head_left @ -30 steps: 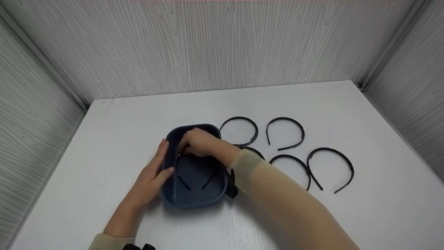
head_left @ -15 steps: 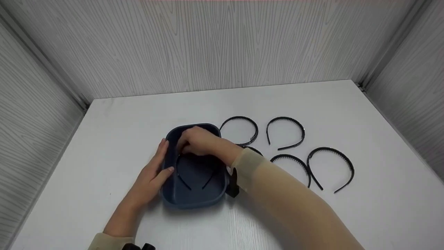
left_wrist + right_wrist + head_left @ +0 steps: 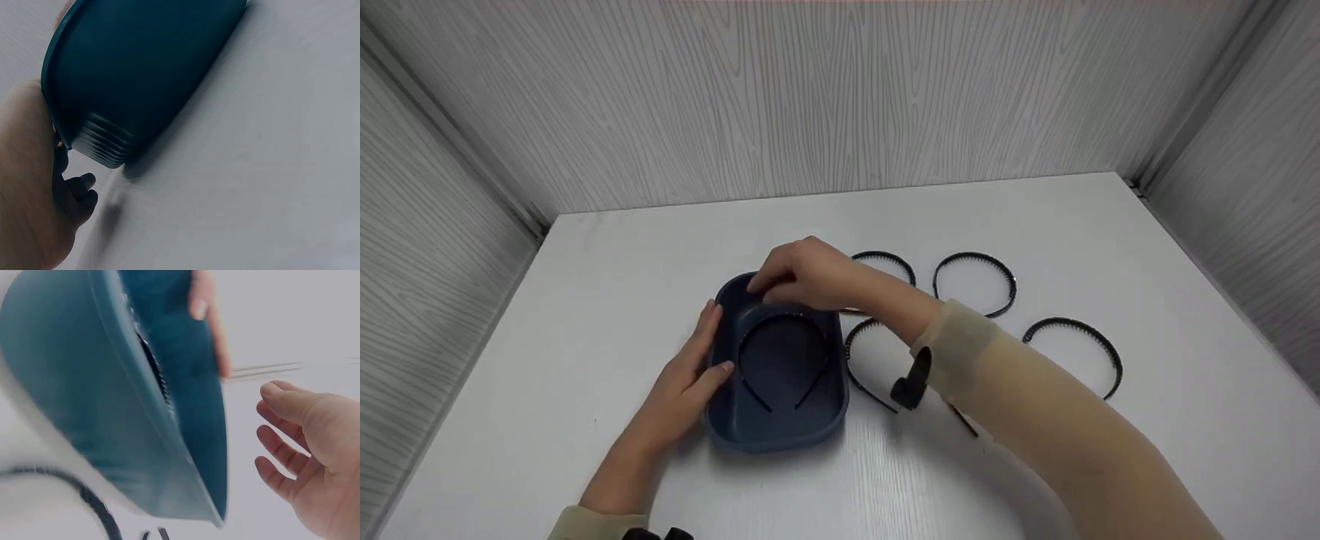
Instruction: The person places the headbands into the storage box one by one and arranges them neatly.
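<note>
Since the half-second-earlier head frame, the right hand (image 3: 810, 274) has risen out of the bin (image 3: 776, 444) toward its far end, leaving a black headband (image 3: 787, 315) lying on the bin's floor with both tips toward the near end. In the head view, that hand hovers over the bin's far right corner, its fingers loosely bent and empty. The left hand (image 3: 682, 386) grips the bin's left wall, thumb over the rim and fingers along the outside. Right of the bin on the worktop (image 3: 622, 300) lie other headbands (image 3: 1072, 322), some partly covered by the right arm; a dark tip shows below the sleeve (image 3: 1035, 390).

From the left wrist, the left hand sits against the bin's rim, its hold partly hidden, beside a ribbed stretch of wall (image 3: 104, 140).

From the right wrist, the right hand appears apart from the bin, fingers gently curved. The headband's toothed edge shows inside the bin, somewhat blurred, with the left hand's fingers at the opposite wall.
</note>
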